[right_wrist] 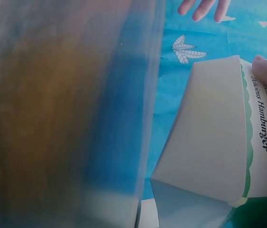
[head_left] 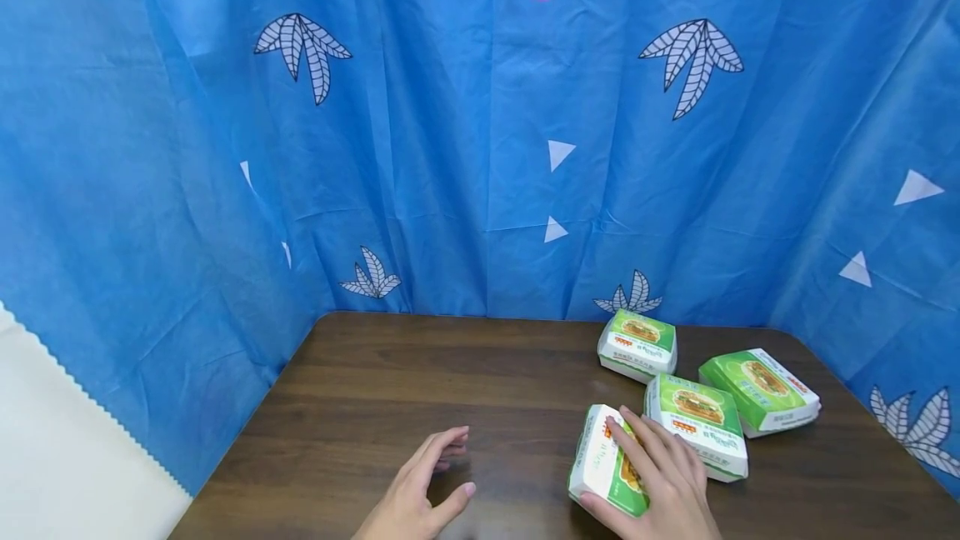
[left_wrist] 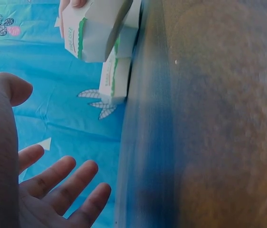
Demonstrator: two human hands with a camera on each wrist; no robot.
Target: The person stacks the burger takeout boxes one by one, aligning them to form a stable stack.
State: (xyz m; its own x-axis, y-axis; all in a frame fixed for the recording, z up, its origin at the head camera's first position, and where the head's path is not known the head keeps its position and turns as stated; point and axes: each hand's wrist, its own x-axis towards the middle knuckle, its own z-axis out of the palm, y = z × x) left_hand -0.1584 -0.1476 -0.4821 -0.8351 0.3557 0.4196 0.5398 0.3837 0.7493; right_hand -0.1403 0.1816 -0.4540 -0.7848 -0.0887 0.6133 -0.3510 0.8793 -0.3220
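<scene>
My right hand (head_left: 660, 473) grips a green and white hamburger box (head_left: 600, 457) from above, fingers spread over its lid and thumb at the near edge. In the right wrist view the gripped box (right_wrist: 209, 128) shows its pale side and the words "Delicious Hamburger", and stands off the tabletop at a tilt. Fingers of that hand reach toward a second hamburger box (head_left: 697, 419) just to its right. Over the middle of the table my left hand (head_left: 420, 486) is held with fingers apart and nothing in it; the left wrist view shows its spread fingers (left_wrist: 62, 190).
Two more hamburger boxes stand farther back: one near the far edge (head_left: 637, 344), another at the right (head_left: 761, 390). The dark wooden table (head_left: 420, 382) is enclosed by a blue patterned curtain (head_left: 442, 148). A white surface (head_left: 67, 440) lies at the left.
</scene>
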